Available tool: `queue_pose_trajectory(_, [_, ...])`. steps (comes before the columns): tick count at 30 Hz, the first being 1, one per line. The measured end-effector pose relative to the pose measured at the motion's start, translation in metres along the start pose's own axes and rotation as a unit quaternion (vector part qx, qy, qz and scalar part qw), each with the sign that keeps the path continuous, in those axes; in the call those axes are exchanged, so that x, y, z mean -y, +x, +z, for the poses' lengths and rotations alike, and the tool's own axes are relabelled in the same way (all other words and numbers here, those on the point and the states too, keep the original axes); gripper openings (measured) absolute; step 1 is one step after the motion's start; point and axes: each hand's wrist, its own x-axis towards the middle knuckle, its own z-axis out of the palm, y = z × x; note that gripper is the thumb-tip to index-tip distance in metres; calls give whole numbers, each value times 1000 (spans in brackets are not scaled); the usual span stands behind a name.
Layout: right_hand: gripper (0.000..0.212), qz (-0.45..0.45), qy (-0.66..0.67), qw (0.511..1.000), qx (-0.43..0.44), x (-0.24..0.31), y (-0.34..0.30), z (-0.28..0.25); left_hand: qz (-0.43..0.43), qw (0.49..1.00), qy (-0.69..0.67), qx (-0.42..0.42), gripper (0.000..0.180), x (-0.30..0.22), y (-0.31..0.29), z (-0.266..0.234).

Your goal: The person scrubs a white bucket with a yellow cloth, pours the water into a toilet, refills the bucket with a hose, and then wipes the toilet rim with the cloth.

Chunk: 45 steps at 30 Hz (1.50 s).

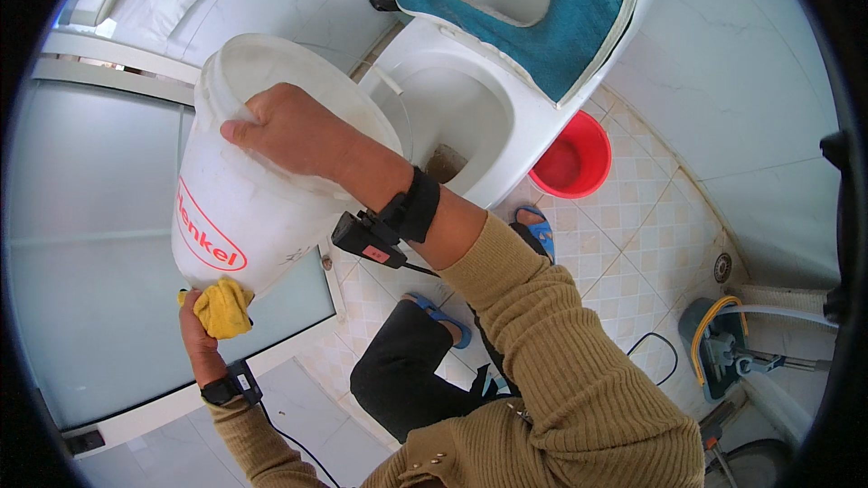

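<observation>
A large white plastic bucket [226,199] is tilted, its open mouth turned toward the toilet bowl [475,95]. My right hand [294,131] reaches across and is closed over the bucket's rim, thumb on the near side. Low down, my left hand [196,330] is closed round a yellow cloth [226,309], pressed against the bucket's base. Murky brown water [445,164] shows at the bottom of the bowl. Above the bowl, the raised toilet seat wears a teal padded cover [583,32]. What is inside the bucket is mostly hidden.
A red bucket [574,158] stands on the tiled floor right of the toilet. Frosted sliding doors [99,244] are at left. Near the right wall are a floor drain [722,267] and a mop bucket [710,348]. My feet in blue slippers [440,318] are below.
</observation>
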Motion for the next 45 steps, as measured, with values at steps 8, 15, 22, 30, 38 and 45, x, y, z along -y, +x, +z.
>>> queue_pose_trajectory(8, [41,-1,42,999,-17,-1,-9,6,10,1000,9,11,32,-7,-5,-9])
queue_pose_trajectory(15, [42,-6,14,1000,-10,-1,-16,10,-10,1000,3,2,33,-3,-16,-15])
queue_pose_trajectory(22, [42,11,25,1000,-6,-1,-22,13,19,1000,1,-2,32,4,-20,-28])
queue_pose_trajectory(30, [42,-9,41,999,-32,-4,-32,20,30,1000,9,-3,34,-3,-26,-40])
queue_pose_trajectory(38, [38,-29,55,998,-20,-7,-39,27,35,999,-5,3,41,1,-32,-51])
queue_pose_trajectory(45, [38,-25,42,999,-17,-5,-47,30,44,999,3,21,34,1,-38,-61])
